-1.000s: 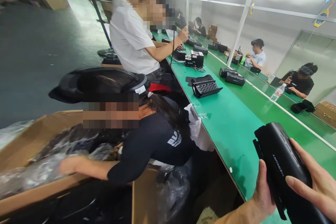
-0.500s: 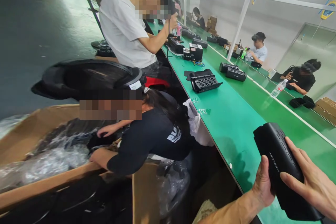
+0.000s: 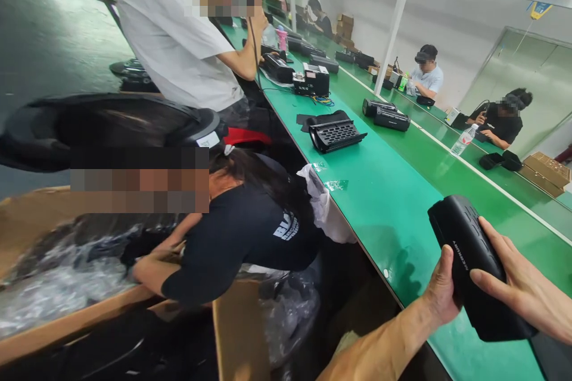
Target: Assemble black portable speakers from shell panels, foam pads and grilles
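Observation:
Between my two hands is a black rounded housing (image 3: 480, 286) marked "MERKURY", tilted above the green workbench (image 3: 379, 190). My left hand (image 3: 442, 292) grips its near left side; the thumb points up along it and the other fingers are hidden beneath. On the opposite side my right hand (image 3: 513, 280) is closed on it, with the thumb across the printed face. Farther up the bench lies a black shell with a slotted grille (image 3: 337, 134), on a dark cloth-like piece. Beyond it, two black cylindrical units (image 3: 386, 116) lie side by side.
At left, a co-worker in a dark shirt (image 3: 250, 220) leans over a cardboard box (image 3: 107, 309) holding clear plastic wrap. Another person in a white shirt (image 3: 174, 36) works farther along the bench. A white bag (image 3: 328, 208) hangs at the bench edge. A water bottle (image 3: 465, 140) stands across the bench.
My view has shifted slightly to the right. Both hands still hold the black housing, which appears a little higher and farther left. The nearby co-worker's head has moved leftward in view.

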A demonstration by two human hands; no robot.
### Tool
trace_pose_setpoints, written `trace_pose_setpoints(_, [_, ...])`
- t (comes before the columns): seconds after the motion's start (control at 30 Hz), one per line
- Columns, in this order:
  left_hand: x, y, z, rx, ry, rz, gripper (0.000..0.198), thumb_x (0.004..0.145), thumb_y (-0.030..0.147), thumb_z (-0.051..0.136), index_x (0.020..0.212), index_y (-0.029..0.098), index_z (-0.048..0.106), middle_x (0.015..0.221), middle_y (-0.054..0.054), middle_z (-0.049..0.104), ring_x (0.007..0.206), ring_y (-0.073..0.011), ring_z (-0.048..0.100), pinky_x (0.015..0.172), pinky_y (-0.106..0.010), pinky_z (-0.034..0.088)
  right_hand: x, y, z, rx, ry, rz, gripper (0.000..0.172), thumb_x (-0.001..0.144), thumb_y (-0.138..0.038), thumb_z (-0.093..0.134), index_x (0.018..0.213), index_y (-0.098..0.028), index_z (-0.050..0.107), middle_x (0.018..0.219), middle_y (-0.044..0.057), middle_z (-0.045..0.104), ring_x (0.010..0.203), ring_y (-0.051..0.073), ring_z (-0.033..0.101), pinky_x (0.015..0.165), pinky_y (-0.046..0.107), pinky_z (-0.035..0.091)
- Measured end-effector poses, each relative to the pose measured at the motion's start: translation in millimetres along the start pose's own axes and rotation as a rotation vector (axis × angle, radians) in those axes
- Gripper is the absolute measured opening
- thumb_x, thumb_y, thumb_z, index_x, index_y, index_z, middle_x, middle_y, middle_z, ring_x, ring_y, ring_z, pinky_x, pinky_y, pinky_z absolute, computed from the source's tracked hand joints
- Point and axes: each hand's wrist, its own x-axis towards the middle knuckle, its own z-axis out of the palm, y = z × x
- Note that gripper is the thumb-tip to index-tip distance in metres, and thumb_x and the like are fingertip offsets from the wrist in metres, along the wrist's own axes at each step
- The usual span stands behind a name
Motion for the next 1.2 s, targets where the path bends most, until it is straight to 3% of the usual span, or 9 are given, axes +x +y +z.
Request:
trace_pose_setpoints(0.17, [4.8,0.3,8.3,-0.047,0.048,0.033,0.110,0.072,0.089,0.077,0.152,0.014,0.064,0.154,-0.021,0.065,0.153,-0.0449,0.048,0.129,-0.057,0.037,0.2,-5.2,-11.4,0.021,0.020,0.029,0.102,0.096,-0.078,0.051,0.177,-0.027,0.014,0.169,0.017,0.041,0.145,0.042,0.057,0.127,0.059,0.039])
trace_pose_setpoints(0.37, [5.8,-4.7,9.5,-0.086,0.034,0.021,0.109,0.074,0.088,0.076,0.148,0.009,0.067,0.150,-0.023,0.067,0.155,-0.0455,0.045,0.130,-0.057,0.035,0.6,-5.2,-14.8,0.034,-0.009,0.041,0.107,0.093,-0.079,0.054,0.178,-0.027,0.015,0.172,0.017,0.039,0.145,0.041,0.058,0.125,0.059,0.042])
trace_pose_setpoints(0.53, [9.2,-8.3,8.6,-0.103,0.059,0.002,0.105,0.076,0.089,0.072,0.145,0.010,0.069,0.148,-0.021,0.069,0.155,-0.0451,0.046,0.131,-0.057,0.033,3.5,-1.1,-22.8,0.047,-0.008,0.059,0.108,0.092,-0.079,0.056,0.178,-0.026,0.016,0.178,0.011,0.033,0.156,0.041,0.046,0.128,0.054,0.040])
trace_pose_setpoints(0.67, [8.3,-6.1,10.5,-0.090,0.022,-0.029,0.107,0.079,0.091,0.067,0.150,0.010,0.065,0.153,-0.021,0.066,0.155,-0.0456,0.046,0.131,-0.058,0.033,2.5,-0.6,-30.1,0.160,-0.030,0.084,0.104,0.094,-0.078,0.056,0.178,-0.031,0.017,0.177,0.004,0.038,0.151,0.038,0.053,0.121,0.049,0.050])
trace_pose_setpoints(0.83, [9.0,0.3,13.9,-0.075,0.013,-0.032,0.109,0.077,0.091,0.069,0.154,0.014,0.062,0.155,-0.020,0.064,0.155,-0.0452,0.047,0.131,-0.058,0.032,3.2,-5.7,-34.7,0.135,0.021,0.058,0.104,0.092,-0.074,0.063,0.177,-0.031,0.021,0.173,0.004,0.046,0.146,0.038,0.058,0.124,0.050,0.047])
trace_pose_setpoints(1.07, [9.3,-0.3,5.6,-0.095,-0.046,-0.048,0.108,0.083,0.094,0.058,0.153,0.011,0.062,0.152,-0.021,0.066,0.153,-0.0451,0.048,0.129,-0.057,0.032,3.6,-6.3,-40.7,0.237,0.056,0.113,0.103,0.089,-0.074,0.068,0.175,-0.034,0.028,0.168,0.003,0.053,0.138,0.039,0.065,0.113,0.049,0.058])
trace_pose_setpoints(1.13, [4.8,0.1,-3.5,-0.139,-0.074,-0.076,0.111,0.081,0.097,0.054,0.152,0.012,0.063,0.149,-0.022,0.068,0.148,-0.0470,0.053,0.127,-0.060,0.034,-4.0,-13.2,-47.8,0.324,0.099,0.181,0.102,0.085,-0.075,0.072,0.173,-0.038,0.034,0.167,0.001,0.054,0.133,0.041,0.069,0.102,0.048,0.065])
trace_pose_setpoints(1.2, [-3.0,2.8,-13.6,-0.187,-0.093,-0.090,0.111,0.080,0.100,0.050,0.148,0.014,0.066,0.140,-0.022,0.073,0.135,-0.0484,0.063,0.119,-0.066,0.040,-14.1,-20.5,-57.1,0.479,0.136,0.270,0.102,0.083,-0.073,0.074,0.171,-0.041,0.036,0.163,0.001,0.059,0.114,0.040,0.079,0.082,0.044,0.072])
